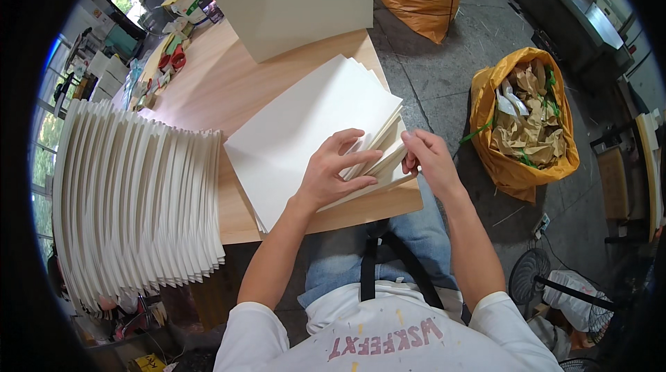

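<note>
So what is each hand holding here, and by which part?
Both hands are on the stack of white sheets on the wooden table. The left hand presses flat near the lower right corner; the right hand pinches that corner's edges, fanning them.

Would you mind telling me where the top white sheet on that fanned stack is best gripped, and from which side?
Probably at its right-hand edge, coming from the right. There the stack of white sheets is fanned out and overhangs the wooden table, so single edges stand free. The right hand already pinches there, while the left hand presses flat on top.
</note>
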{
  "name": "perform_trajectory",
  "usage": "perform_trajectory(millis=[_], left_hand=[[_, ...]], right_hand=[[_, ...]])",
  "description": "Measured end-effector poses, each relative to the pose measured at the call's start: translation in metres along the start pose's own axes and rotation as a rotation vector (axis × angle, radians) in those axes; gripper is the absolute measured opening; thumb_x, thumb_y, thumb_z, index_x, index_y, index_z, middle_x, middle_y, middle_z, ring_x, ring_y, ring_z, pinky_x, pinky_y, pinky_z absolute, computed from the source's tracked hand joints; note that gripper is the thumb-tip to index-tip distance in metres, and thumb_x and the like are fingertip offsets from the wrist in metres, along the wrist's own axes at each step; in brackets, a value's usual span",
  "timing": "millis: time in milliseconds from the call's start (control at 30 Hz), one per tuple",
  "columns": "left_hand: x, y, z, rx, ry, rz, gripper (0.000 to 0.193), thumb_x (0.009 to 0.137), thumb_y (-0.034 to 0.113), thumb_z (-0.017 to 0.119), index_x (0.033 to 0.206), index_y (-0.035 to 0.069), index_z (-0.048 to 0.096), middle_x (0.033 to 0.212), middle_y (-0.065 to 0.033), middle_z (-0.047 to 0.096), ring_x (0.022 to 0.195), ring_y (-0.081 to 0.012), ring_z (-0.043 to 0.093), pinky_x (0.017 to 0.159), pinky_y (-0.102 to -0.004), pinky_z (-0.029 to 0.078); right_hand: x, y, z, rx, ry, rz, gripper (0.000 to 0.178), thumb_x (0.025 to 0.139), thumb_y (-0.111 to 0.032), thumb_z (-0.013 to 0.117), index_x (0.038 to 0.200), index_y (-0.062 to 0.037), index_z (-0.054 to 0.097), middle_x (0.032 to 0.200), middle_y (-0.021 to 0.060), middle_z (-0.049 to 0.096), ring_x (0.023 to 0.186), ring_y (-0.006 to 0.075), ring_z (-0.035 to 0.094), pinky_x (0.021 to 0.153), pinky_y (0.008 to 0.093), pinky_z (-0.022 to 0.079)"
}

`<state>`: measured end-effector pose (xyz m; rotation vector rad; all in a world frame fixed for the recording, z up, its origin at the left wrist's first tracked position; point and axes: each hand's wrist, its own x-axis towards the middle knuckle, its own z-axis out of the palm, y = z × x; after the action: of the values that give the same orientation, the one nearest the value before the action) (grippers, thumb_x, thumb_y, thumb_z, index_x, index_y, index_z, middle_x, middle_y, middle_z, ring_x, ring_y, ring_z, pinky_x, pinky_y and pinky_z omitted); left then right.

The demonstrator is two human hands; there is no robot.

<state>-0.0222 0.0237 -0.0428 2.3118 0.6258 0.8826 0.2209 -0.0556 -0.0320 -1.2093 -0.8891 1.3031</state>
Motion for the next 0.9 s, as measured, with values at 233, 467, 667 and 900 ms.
perform_trajectory(millis=[233,467,667,900], left_hand=[[-0.001,0.006,0.005,0.138,0.013,0.031,0.064,0.084,0.015,0.087,0.141,0.039,0.074,0.163,-0.015,0.053,0.125,-0.0338,0.07,0.109,-0.0422,0.061],[-0.006,-0.003,0.004,0.36,-0.089,0.157,0.053,0.085,0.016,0.085,0.132,0.04,0.077,0.168,-0.0142,0.049,0.123,-0.0347,0.069,0.1,-0.0441,0.062],[0.0,0.007,0.003,0.253,0.001,0.101,0.045,0.079,0.033,0.094,0.123,0.035,0.081,0.159,-0.0121,0.056,0.126,-0.0348,0.068,0.104,-0.0441,0.062],[-0.001,0.0,0.004,0.161,0.008,0.076,0.051,0.076,0.034,0.097,0.124,0.035,0.083,0.147,-0.0101,0.064,0.125,-0.0317,0.069,0.105,-0.0433,0.062]], right_hand=[[-0.005,0.02,-0.011,-0.062,0.02,-0.087,0.032,0.104,-0.025,0.069,0.079,-0.0077,0.058,0.067,-0.0002,0.062,0.06,0.0113,0.06,0.054,0.0296,0.045],[-0.002,0.008,0.006,-0.18,0.112,-0.039,0.04,0.107,-0.028,0.067,0.075,-0.0059,0.059,0.065,0.0009,0.063,0.058,0.011,0.06,0.053,0.0285,0.043],[-0.001,0.002,0.002,0.111,0.003,0.021,0.035,0.108,-0.029,0.067,0.078,-0.0104,0.063,0.067,0.0003,0.063,0.061,0.0096,0.066,0.053,0.0244,0.042],[0.0,0.006,0.001,0.047,0.007,0.011,0.037,0.109,-0.03,0.066,0.078,-0.0098,0.063,0.066,-0.0003,0.063,0.061,0.0084,0.065,0.053,0.0235,0.042]])
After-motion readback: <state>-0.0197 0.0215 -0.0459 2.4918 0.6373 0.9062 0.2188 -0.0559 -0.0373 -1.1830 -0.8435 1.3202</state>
